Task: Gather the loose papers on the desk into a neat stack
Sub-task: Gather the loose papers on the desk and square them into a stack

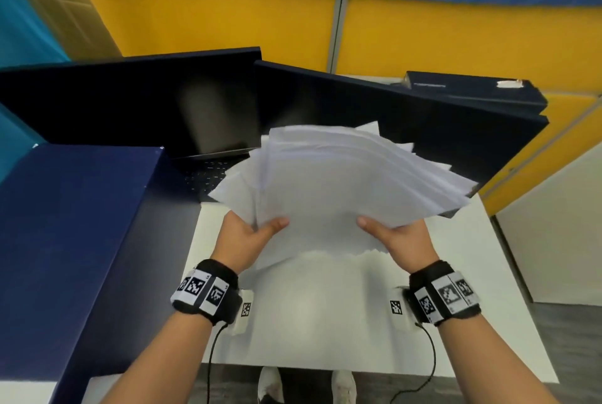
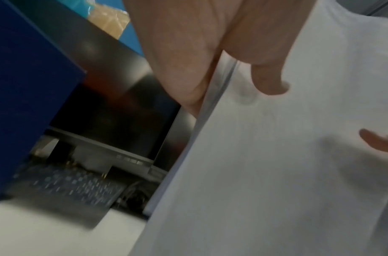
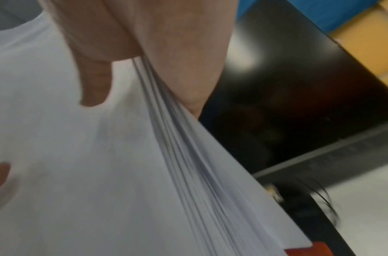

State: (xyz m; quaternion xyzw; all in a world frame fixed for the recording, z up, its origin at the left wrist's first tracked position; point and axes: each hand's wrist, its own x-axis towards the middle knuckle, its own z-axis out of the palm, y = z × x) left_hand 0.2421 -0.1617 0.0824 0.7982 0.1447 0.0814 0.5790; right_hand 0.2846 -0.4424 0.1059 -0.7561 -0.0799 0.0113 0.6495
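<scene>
A sheaf of white papers (image 1: 329, 182) is held up above the white desk (image 1: 325, 315), its sheets fanned out unevenly at the top and right. My left hand (image 1: 250, 234) grips its lower left side, thumb on the front sheet and fingers hidden behind. My right hand (image 1: 397, 237) grips the lower right side the same way. In the left wrist view the thumb (image 2: 267, 81) presses on the papers (image 2: 276, 173). The right wrist view shows the papers (image 3: 78, 173) with splayed sheet edges (image 3: 188, 164) running from under my right hand (image 3: 149, 57).
Two dark monitors (image 1: 130, 104) (image 1: 407, 123) stand at the back of the desk, with a keyboard (image 1: 208, 175) below the left one. A tall dark blue box (image 1: 75, 240) fills the left side. Yellow partition panels (image 1: 228, 22) stand behind.
</scene>
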